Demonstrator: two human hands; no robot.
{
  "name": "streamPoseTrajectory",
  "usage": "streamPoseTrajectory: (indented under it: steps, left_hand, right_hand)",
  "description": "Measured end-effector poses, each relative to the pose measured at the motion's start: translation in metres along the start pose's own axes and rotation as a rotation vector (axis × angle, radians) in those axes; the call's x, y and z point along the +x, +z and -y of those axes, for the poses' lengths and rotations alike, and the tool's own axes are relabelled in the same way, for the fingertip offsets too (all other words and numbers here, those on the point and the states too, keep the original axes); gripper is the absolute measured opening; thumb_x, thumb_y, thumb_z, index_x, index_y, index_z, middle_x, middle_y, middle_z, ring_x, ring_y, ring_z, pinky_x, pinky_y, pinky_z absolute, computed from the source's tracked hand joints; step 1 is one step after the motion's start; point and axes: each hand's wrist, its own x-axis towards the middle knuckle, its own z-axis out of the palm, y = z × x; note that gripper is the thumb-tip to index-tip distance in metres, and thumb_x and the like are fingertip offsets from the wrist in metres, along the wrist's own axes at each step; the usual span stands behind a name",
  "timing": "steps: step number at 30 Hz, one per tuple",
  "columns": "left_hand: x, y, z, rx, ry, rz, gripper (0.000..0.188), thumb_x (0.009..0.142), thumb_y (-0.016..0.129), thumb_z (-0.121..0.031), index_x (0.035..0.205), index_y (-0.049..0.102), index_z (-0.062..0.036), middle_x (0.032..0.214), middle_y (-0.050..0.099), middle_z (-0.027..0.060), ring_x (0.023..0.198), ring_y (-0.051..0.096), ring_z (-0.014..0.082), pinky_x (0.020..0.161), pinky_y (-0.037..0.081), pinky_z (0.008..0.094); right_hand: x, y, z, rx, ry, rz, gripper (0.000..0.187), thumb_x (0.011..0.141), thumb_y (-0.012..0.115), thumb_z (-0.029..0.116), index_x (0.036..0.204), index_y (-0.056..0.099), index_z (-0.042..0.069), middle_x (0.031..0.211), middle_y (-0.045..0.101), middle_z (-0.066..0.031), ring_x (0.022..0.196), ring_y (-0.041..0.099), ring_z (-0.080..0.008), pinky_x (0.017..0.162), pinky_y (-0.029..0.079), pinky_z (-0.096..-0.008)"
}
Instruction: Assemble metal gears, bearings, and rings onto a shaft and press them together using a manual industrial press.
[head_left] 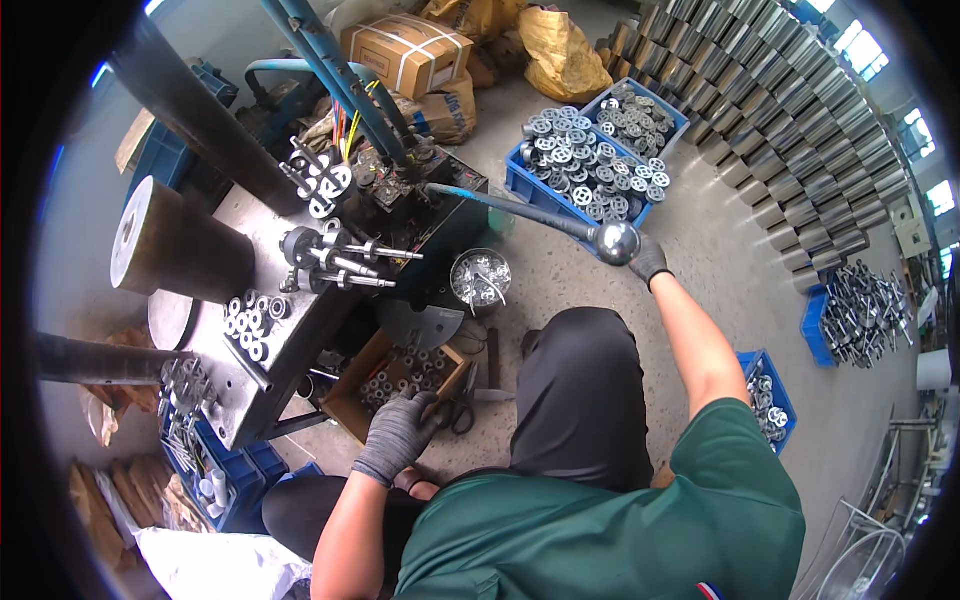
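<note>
My right hand (pixel 651 260), in a grey glove, is closed around the shiny metal ball knob (pixel 617 242) of a long press lever (pixel 520 209). The knob hides most of its fingers. My left hand (pixel 397 436), also gloved, hovers at the near edge of a wooden box (pixel 345 408) that holds small metal rings and bearings. Its fingers are loosely stretched, and I see nothing held in them. On the steel worktable (pixel 232 385), several shafts with round parts (pixel 345 262) lie in a cluster, with loose bearings (pixel 247 325) nearby.
A metal bucket (pixel 481 280) of small parts stands by the press. Blue crates hold wheel-shaped parts (pixel 590 165) ahead, metal pieces (pixel 768 408) at right and shafts (pixel 866 315) farther right. A hammer (pixel 493 365) and scissors (pixel 458 413) lie near the box. Metal cylinders (pixel 790 140) form a stacked wall.
</note>
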Motion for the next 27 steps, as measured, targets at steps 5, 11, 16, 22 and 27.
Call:
streamPoseTrajectory:
  steps: [5,11,16,22,27]
  left_hand:
    - [0.004,0.003,0.008,-0.001,-0.066,0.117,0.040,0.088,0.068,-0.032,0.121,0.068,-0.0091,0.111,0.068,0.0211,0.098,0.067,0.0405,0.087,0.053,0.0505]
    - [0.010,0.014,0.017,-0.019,-0.084,0.156,0.040,0.088,0.069,-0.033,0.121,0.068,-0.0101,0.111,0.068,0.0208,0.099,0.067,0.0408,0.089,0.053,0.0502]
    - [0.014,0.027,0.031,-0.025,-0.131,0.234,0.045,0.087,0.071,-0.035,0.124,0.067,-0.0100,0.112,0.068,0.0204,0.103,0.066,0.0401,0.092,0.052,0.0492]
    - [0.021,0.025,0.030,-0.025,-0.132,0.255,0.046,0.089,0.068,-0.037,0.125,0.065,-0.0083,0.109,0.067,0.0221,0.101,0.066,0.0415,0.090,0.052,0.0506]
    - [0.016,0.026,0.036,-0.013,-0.132,0.272,0.047,0.089,0.068,-0.037,0.125,0.064,-0.0065,0.106,0.066,0.0233,0.098,0.065,0.0424,0.088,0.052,0.0519]
  right_hand:
    - [0.038,-0.006,0.034,-0.187,0.056,0.056,0.032,0.089,0.060,0.023,0.116,0.074,0.013,0.116,0.071,-0.0183,0.108,0.069,-0.0360,0.096,0.053,-0.0447]
    - [0.078,-0.005,0.078,-0.380,-0.114,0.011,0.032,0.093,0.056,0.022,0.120,0.071,0.012,0.120,0.069,-0.0197,0.110,0.067,-0.0379,0.096,0.053,-0.0469]
    - [0.102,0.008,0.113,-0.579,-0.262,0.132,0.029,0.091,0.057,0.016,0.114,0.074,0.008,0.118,0.070,-0.0211,0.110,0.069,-0.0353,0.093,0.055,-0.0466]
    - [0.125,0.028,0.129,-0.673,-0.240,0.107,0.027,0.091,0.056,0.011,0.107,0.078,0.008,0.115,0.072,-0.0208,0.108,0.071,-0.0328,0.088,0.058,-0.0460]
    - [0.136,0.059,0.157,-0.858,-0.359,0.083,0.028,0.093,0.055,0.015,0.105,0.079,0.011,0.110,0.076,-0.0148,0.102,0.074,-0.0307,0.080,0.058,-0.0457]
